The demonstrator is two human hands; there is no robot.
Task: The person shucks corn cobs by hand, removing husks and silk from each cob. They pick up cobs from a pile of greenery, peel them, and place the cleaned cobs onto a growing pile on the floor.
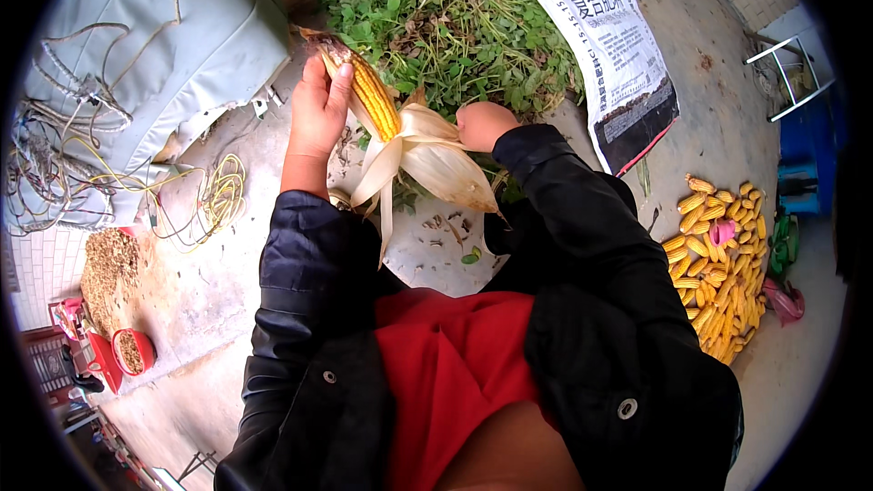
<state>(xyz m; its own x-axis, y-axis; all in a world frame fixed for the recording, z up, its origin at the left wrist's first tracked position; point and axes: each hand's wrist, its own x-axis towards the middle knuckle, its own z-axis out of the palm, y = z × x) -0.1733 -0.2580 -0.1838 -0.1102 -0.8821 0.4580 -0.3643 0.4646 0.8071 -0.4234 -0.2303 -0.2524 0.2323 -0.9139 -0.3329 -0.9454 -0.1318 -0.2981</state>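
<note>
My left hand (320,106) grips an ear of corn (373,97) near its dark, silky tip, with the thumb along the yellow kernels. The ear tilts down to the right, its kernels bare on the side facing me. Pale dry husks (443,167) are folded back and spread from its lower end. At their right side my right hand (485,127) is closed on a husk leaf, its fingertips partly hidden. Behind both hands lies a heap of green leafy plants (464,48).
A printed fertilizer sack (614,48) lies right of the plants. Husked corn cobs (723,286) are piled at the right. A grey cover (198,34) with tangled ropes stands at the left, near a coiled yellow cable (224,194). A red basin (134,352) sits lower left.
</note>
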